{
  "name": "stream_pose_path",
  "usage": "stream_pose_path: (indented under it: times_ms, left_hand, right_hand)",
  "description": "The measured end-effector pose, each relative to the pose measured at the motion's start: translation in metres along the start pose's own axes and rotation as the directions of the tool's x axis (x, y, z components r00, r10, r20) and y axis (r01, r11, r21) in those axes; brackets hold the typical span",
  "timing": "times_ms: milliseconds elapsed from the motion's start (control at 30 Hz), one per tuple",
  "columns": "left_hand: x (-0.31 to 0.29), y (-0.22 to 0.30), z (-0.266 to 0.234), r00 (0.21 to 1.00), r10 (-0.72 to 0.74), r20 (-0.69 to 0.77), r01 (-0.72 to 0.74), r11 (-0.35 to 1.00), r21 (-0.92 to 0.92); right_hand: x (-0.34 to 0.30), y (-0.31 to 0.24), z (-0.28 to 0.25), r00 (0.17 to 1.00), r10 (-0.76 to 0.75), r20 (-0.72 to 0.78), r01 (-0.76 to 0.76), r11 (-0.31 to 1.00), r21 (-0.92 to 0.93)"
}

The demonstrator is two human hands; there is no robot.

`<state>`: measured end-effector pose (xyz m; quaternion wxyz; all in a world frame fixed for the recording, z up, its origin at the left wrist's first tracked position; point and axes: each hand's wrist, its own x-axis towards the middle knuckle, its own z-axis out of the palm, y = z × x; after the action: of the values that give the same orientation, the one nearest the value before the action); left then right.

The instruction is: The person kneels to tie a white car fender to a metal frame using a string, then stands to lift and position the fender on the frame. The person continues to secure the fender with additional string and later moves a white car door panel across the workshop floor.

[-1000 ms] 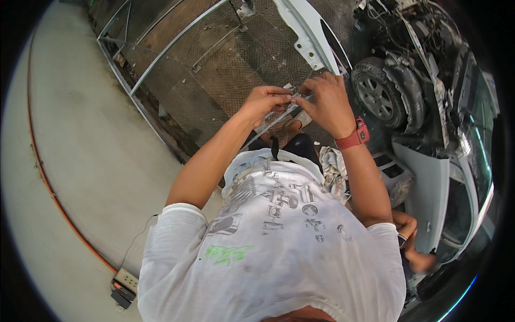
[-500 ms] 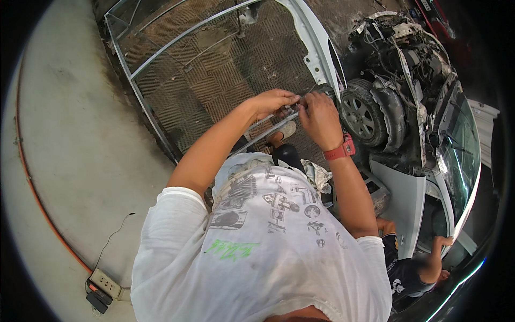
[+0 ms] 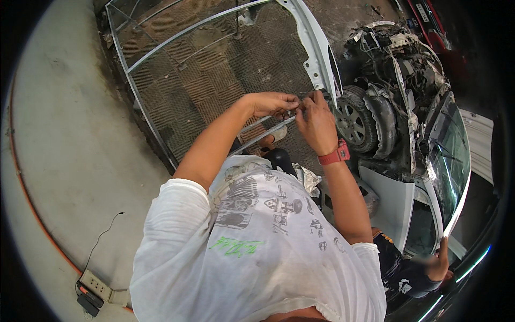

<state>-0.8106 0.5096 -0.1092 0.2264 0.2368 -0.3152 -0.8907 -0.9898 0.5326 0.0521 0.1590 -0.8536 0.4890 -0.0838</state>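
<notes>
My left hand point(image 3: 272, 104) and my right hand point(image 3: 317, 123) meet above the near edge of a mesh-covered metal frame point(image 3: 199, 33). The fingers of both are pinched together, almost touching each other; whatever sits between them is too small and hidden to name. Below them run the grey metal bars point(image 3: 263, 137) of the frame's near side. Just beyond my right hand is the lower end of a white car fender point(image 3: 317, 45), which rests along the frame's right side.
A stripped car front point(image 3: 399, 70) with a wheel point(image 3: 355, 121) stands at right, its white door point(image 3: 387, 201) open. A co-worker in dark clothes point(image 3: 410, 279) is beside it. A pale wall point(image 3: 70, 134) fills the left, with a power strip point(image 3: 95, 285) and an orange cable point(image 3: 40, 224).
The view has shifted slightly, moving the car and door a little to the left in the picture. My hands keep pinching at the same spot, the right fingers slightly turned.
</notes>
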Motion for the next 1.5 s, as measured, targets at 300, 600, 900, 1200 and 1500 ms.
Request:
stream_pose_path:
  times_ms: [300, 600, 900, 1200, 1500]
  left_hand:
    - [-0.001, 0.000, -0.009, 0.989, -0.046, 0.144, 0.075, 0.977, -0.200]
    - [0.007, -0.015, -0.005, 0.995, 0.074, 0.066, -0.065, 0.989, -0.130]
    - [-0.003, -0.010, 0.011, 0.988, 0.135, -0.076, -0.133, 0.991, 0.028]
    - [-0.010, 0.006, 0.030, 0.957, 0.119, -0.264, -0.066, 0.978, 0.200]
    - [-0.017, 0.015, 0.045, 0.869, 0.098, -0.484, 0.098, 0.927, 0.363]
  right_hand:
    - [0.003, 0.002, -0.001, 0.999, 0.036, 0.036, -0.036, 0.999, -0.002]
    - [0.002, 0.001, 0.000, 0.998, 0.044, 0.037, -0.045, 0.998, 0.045]
    - [-0.035, 0.012, -0.012, 0.974, 0.105, -0.203, -0.031, 0.941, 0.338]
    - [-0.089, 0.015, 0.016, 0.929, 0.305, -0.210, -0.180, 0.868, 0.463]
    - [-0.103, 0.025, 0.042, 0.909, 0.393, -0.142, -0.236, 0.763, 0.602]
